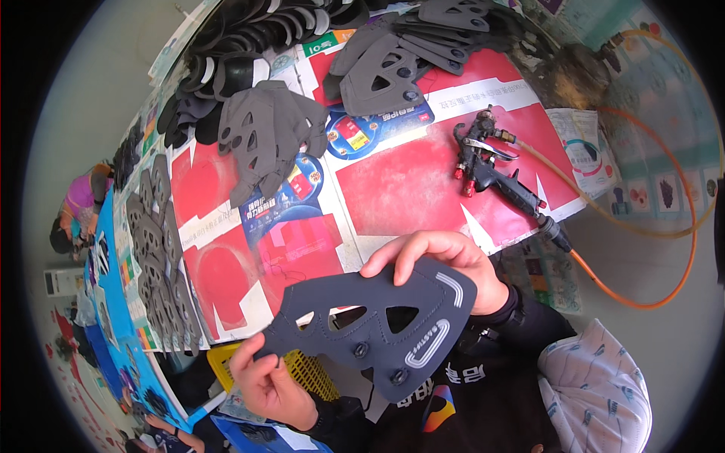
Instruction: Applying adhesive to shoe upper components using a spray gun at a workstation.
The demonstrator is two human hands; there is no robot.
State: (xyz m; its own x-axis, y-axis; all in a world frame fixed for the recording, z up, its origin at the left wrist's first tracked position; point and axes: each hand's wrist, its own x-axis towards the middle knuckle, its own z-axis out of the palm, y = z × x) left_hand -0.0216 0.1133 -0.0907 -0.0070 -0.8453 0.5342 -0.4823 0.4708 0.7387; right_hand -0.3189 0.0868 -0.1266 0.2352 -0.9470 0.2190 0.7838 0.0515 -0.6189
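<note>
A dark grey flat shoe upper (pixel 385 321) with triangular cut-outs, stitched edges, round studs and a pale raised trim hangs between my two hands above the near edge of the table. My right hand (pixel 461 264) grips its upper right edge, thumb and fingers closed over the rim. At its narrow left end, my left hand (pixel 276 389) has its fingertips pinched on the edge. Beyond my right hand lies a black spray gun (pixel 495 162) with red knobs, joined to an orange hose (pixel 642 302).
Red and white printed card (pixel 400 189) covers the table. Piles of similar grey uppers (pixel 264 136) lie at the back and left, beside stacked black curved pieces (pixel 257 30). A yellow basket (pixel 317 374) sits below the near edge. Two people (pixel 83 200) are at far left.
</note>
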